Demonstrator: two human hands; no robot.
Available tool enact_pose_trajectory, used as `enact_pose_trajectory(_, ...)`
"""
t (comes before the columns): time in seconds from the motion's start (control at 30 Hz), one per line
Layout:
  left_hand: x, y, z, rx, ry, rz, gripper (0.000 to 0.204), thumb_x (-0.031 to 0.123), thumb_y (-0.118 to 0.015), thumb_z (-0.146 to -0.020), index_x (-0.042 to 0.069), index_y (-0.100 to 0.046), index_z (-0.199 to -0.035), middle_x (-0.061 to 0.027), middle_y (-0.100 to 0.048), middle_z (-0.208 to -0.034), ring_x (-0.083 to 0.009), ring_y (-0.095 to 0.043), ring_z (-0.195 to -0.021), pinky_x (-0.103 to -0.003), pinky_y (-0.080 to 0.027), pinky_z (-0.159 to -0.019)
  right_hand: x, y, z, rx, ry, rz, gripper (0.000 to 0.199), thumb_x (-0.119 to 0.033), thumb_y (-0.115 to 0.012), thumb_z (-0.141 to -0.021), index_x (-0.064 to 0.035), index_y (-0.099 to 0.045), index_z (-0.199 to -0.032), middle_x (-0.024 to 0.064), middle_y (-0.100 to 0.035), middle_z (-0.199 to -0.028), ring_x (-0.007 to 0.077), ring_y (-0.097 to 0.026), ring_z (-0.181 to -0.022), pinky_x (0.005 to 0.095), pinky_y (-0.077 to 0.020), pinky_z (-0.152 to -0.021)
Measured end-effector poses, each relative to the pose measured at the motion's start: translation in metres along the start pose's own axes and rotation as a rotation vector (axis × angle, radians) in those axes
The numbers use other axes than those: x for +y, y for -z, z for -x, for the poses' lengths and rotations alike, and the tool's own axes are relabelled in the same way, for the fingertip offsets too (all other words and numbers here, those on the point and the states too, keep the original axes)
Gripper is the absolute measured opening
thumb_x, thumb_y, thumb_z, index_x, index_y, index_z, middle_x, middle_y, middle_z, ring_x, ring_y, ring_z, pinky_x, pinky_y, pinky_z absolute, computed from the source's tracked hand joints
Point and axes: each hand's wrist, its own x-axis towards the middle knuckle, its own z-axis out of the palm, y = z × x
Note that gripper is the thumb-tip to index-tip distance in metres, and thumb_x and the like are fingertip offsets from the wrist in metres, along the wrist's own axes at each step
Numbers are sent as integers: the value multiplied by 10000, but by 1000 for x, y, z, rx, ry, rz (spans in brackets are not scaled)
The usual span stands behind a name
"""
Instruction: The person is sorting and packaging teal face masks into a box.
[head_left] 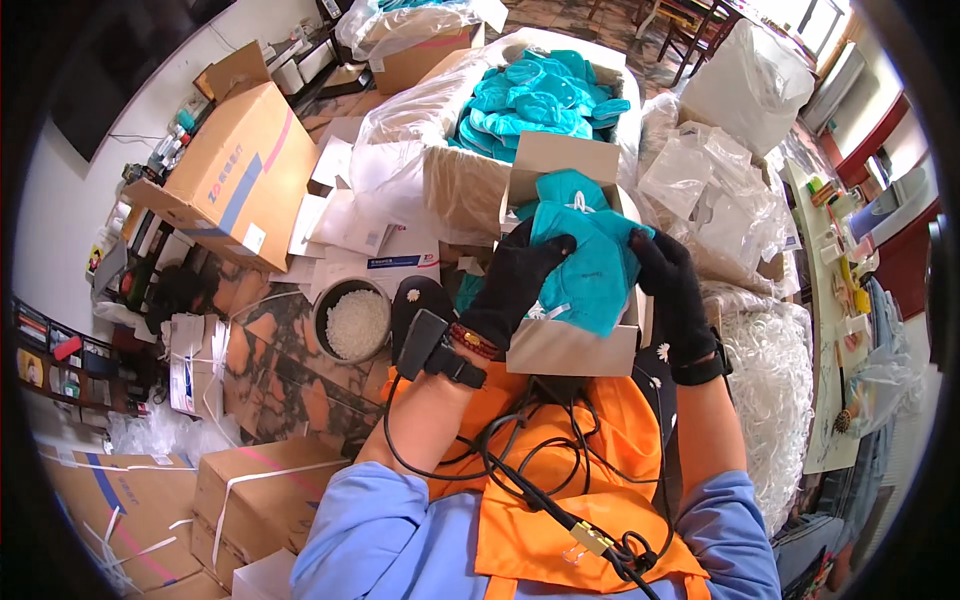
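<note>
I hold a teal folded face mask (592, 285) between both hands, over a small open white-grey carton (570, 350) at my lap. My left hand (520, 275), in a black glove, is closed on the mask's left side, with the thumb on its face. At the mask's upper right edge my right hand (672, 285), gloved too, pinches with thumb and fingers. Another teal mask (568, 188) with a white strap stands behind it, against the carton's back flap. The held mask hides most of the carton's inside.
Beyond the carton stands a plastic-lined box (465, 190) heaped with teal masks (535, 95). A round bowl (322, 338) of small white pieces sits on the left. On the right is a clear bag of white strips (765, 400). Cardboard boxes (235, 170) and loose cables (510, 480) surround me.
</note>
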Motion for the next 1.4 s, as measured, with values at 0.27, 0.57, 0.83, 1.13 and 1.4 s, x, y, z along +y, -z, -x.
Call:
enact_pose_trajectory(0.27,6,16,22,31,84,474,359,280,-575,-943,53,-569,-1221,-80,-606,-1179,-190,-592,-1032,-351,-505,-884,12,2,-1,301,189,-277,215,-223,-572,-958,-65,-613,-1098,-13,-610,-847,80,-551,-742,219,-436,-663)
enact_pose_trajectory(0.57,8,-10,8,103,28,180,290,272,-584,-942,56,-619,-1131,-31,-636,-1029,-135,-587,-940,-287,-473,-813,54,-16,6,43,50,-311,265,-235,-500,-987,-41,-605,-1133,9,-633,-941,82,-568,-863,248,-450,-731)
enact_pose_trajectory(0.83,-10,-8,9,40,-31,-318,268,229,-570,-956,13,-606,-1110,-70,-626,-901,-162,-585,-850,-321,-473,-788,-5,-31,8,-122,296,260,512,-149,-787,-757,15,-570,-1191,92,-671,-1036,178,-620,-978,323,-503,-855)
enact_pose_trajectory(1.13,-18,2,13,-281,-142,-280,824,112,-766,-747,2,-314,-1427,-160,-512,-1329,-235,-504,-1223,-355,-393,-1047,25,-13,-3,31,112,192,457,-169,-808,-682,20,-624,-1055,96,-663,-906,162,-623,-844,307,-508,-771)
enact_pose_trajectory(1.4,-14,0,12,-247,-215,-498,458,185,-711,-799,6,-572,-1197,-186,-629,-1137,-333,-617,-1041,-378,-487,-892,6,2,9,-165,-34,61,365,-191,-782,-720,13,-677,-1005,79,-700,-885,134,-644,-792,298,-521,-732)
